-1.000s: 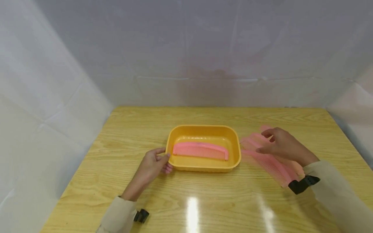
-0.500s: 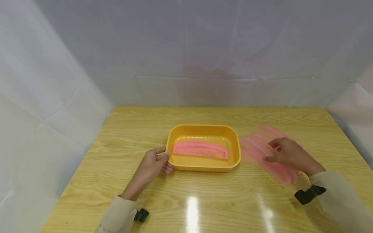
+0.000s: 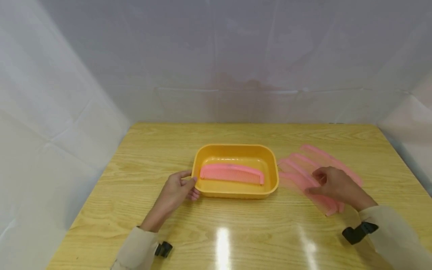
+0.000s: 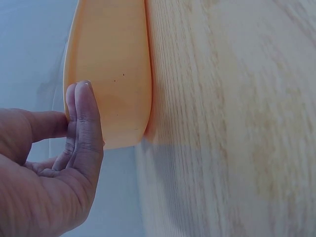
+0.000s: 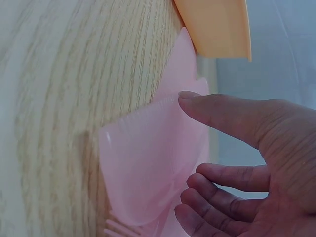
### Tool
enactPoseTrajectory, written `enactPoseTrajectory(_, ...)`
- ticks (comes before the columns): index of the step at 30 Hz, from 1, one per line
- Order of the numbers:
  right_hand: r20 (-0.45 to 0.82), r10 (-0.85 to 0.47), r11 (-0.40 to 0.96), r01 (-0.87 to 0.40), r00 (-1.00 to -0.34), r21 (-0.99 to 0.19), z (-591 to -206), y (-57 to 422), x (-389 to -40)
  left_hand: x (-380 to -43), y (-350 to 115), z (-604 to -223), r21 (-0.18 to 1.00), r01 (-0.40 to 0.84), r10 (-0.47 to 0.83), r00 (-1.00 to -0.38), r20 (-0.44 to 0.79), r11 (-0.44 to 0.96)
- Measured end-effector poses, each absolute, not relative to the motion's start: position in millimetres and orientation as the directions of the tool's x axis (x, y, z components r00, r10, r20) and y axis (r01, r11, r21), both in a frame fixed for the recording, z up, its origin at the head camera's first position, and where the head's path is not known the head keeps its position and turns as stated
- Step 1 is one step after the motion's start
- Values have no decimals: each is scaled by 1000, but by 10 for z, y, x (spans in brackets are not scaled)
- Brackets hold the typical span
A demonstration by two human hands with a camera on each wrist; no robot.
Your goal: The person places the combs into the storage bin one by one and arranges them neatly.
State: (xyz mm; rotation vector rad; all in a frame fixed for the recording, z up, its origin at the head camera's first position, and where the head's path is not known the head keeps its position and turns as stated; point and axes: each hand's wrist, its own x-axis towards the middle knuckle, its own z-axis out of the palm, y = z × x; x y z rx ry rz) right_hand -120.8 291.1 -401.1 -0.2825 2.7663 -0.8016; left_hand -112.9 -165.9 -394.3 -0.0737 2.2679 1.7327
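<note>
A person's left hand point(image 3: 175, 191) is holding the left end of a yellow basin point(image 3: 236, 195), its grip closing on the rim with the thumb lying over the edge and the fingers sitting against the outer wall. The basin is standing upright on a wood-grain table point(image 3: 182, 228), and inside it one pink comb point(image 3: 232, 173) is lying lengthwise on the bottom, its teeth facing the person. To the right of the basin, several translucent pink combs point(image 3: 298, 180) are lying in an overlapping fan, slanting down towards the right, with the left tips of some reaching close to the basin's right end. The right hand point(image 3: 337, 185) is hovering low over this fan, its grip standing wide: the thumb is pointing at the toothed edge of one comb, while the curved fingers are staying well apart from the thumb. Whether any fingertip is touching a comb, the views are not showing clearly. Light sleeves point(image 3: 391, 228) are covering both forearms, and a small black device point(image 3: 359, 232) is sitting at each wrist. Pale sheeting point(image 3: 253, 56) is hanging behind the table and along its sides.
</note>
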Motion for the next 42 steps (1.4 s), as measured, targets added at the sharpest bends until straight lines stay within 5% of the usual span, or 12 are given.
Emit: enactPoseTrajectory(42, -205, -230, 837, -86, -951, -540, -3970, 2853, -1178, -1123, -1653, -3943, 934, -211, 126, -958, -256, 288)
